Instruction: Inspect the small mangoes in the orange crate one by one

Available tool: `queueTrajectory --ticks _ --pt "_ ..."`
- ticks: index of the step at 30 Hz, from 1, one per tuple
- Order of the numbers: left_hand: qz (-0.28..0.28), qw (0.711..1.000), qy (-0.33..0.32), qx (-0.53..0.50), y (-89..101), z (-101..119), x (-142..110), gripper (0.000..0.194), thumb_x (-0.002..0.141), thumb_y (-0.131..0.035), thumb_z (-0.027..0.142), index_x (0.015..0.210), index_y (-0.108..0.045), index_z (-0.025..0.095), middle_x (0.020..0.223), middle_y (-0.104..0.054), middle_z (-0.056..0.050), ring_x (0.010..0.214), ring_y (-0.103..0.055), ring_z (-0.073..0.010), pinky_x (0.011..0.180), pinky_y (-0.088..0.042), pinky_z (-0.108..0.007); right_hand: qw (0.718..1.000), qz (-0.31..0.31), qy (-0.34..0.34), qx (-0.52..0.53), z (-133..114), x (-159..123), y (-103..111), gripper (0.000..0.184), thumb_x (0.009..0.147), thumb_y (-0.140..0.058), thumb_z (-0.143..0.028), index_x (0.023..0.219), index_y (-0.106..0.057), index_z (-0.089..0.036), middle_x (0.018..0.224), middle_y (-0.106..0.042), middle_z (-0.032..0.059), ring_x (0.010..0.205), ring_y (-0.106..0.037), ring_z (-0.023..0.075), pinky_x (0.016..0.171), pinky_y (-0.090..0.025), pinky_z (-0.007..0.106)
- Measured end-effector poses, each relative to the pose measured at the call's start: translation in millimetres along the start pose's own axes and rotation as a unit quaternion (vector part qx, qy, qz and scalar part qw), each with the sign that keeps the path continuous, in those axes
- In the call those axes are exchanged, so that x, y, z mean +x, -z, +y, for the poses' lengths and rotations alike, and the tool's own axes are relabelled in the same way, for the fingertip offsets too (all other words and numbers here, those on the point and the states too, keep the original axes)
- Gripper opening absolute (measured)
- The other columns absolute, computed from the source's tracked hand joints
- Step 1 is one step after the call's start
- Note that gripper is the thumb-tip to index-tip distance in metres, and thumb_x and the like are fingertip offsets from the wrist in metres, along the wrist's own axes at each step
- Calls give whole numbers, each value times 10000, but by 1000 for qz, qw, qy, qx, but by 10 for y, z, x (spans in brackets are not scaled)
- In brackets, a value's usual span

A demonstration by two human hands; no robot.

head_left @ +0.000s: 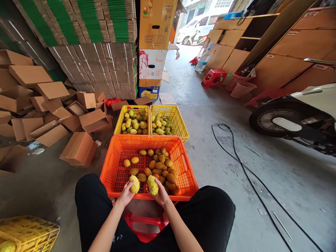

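My left hand (pixel 126 193) is closed around a smooth yellow oval fruit (pixel 134 184). In my right hand (pixel 162 195) is a lumpier yellow-green fruit (pixel 152 185), held beside the first with a small gap between them. Both hands are over the near edge of an orange plastic crate (pixel 107 164). Brownish-orange oval fruits (pixel 158 165) are heaped on the right side of that crate, with a few scattered at its left and middle. Just behind it are two yellow crates (pixel 119 120) (pixel 183 127) of yellow and green fruits (pixel 135 123). The exact kind of fruit is unclear.
Open cardboard boxes (pixel 75 119) lie piled at the left, below stacked flat cartons (pixel 89 66). A yellow crate (pixel 31 231) is at lower left. A black cable (pixel 236 157) snakes over the floor at right, near a motorbike wheel (pixel 273 120). A red stool (pixel 214 77) stands farther back.
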State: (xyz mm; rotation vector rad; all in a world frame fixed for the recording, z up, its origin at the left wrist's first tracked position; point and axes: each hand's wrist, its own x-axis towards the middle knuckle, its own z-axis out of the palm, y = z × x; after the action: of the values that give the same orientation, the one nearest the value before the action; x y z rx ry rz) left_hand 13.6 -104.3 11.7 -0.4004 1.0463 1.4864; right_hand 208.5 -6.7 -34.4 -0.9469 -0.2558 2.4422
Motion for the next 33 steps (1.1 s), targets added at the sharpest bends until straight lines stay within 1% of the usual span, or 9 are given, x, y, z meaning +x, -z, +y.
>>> queueTrajectory --ticks 4,8,11,14,18,24,27,30,33 --pt "-21 1000 9 2 -36 14 -40 318 984 -767 57 1279 -710 159 1043 -859 -127 990 -879 -274 1037 -687 -400 1000 -1 5 -8 6 -4 -24 471 772 -1032 -495 1080 -793 -230 988 -864 95 1112 -853 356 976 -705 524" --pt "-7 1000 30 -4 -65 32 -69 272 1019 -731 133 1290 -712 156 1042 -860 -126 993 -879 -287 1082 -684 -474 999 -31 -19 18 -36 -62 -56 476 832 -945 -558 1115 -796 -206 1098 -871 151 1221 -825 398 1029 -680 619" --pt "-11 998 43 -37 -105 62 -104 359 1061 -635 233 1404 -693 145 1111 -870 -156 1112 -874 -339 1108 -674 -538 997 -53 -36 36 -70 -96 -78 428 842 -866 -528 1106 -796 -198 1195 -868 188 1283 -798 428 1071 -647 686" --pt "-9 997 56 -59 -155 86 -140 465 1085 -524 236 1521 -639 122 1152 -869 -184 1166 -867 -362 1122 -665 -574 996 -59 -45 44 -82 -98 -88 391 811 -835 -483 1081 -797 -203 1224 -867 195 1308 -783 440 1091 -629 704" --pt "-1 998 47 -47 -192 85 -153 448 1132 -515 230 1553 -605 107 1105 -864 -175 1104 -879 -339 1098 -684 -538 997 -55 -36 35 -63 -72 -83 386 796 -898 -496 1027 -794 -204 1140 -872 174 1261 -797 426 1075 -640 669" --pt "24 1000 12 12 -160 44 -133 267 1079 -668 80 1339 -681 139 977 -834 -108 923 -878 -274 1024 -722 -469 1000 9 4 20 -20 -32 -59 507 654 -1085 -498 971 -796 -228 928 -857 53 887 -815 280 1011 -681 542" --pt "33 999 11 16 -155 34 -129 223 1067 -683 50 1271 -688 142 966 -825 -103 920 -878 -276 1005 -733 -469 1000 17 9 9 -9 -22 -53 582 602 -1127 -545 960 -796 -226 878 -840 40 904 -822 291 986 -689 523" --pt "30 999 7 17 -150 37 -120 182 1083 -659 47 1236 -674 145 967 -831 -108 907 -882 -264 957 -742 -419 1000 1 4 -9 1 -16 -51 622 612 -1128 -589 984 -800 -213 830 -819 46 968 -836 328 966 -692 521" --pt "17 1000 10 11 -116 44 -92 249 1056 -696 48 1277 -670 159 973 -839 -100 907 -889 -270 916 -742 -396 1000 -14 -2 -21 13 -14 -52 640 627 -1123 -599 1026 -807 -209 870 -835 62 998 -842 337 961 -688 517"
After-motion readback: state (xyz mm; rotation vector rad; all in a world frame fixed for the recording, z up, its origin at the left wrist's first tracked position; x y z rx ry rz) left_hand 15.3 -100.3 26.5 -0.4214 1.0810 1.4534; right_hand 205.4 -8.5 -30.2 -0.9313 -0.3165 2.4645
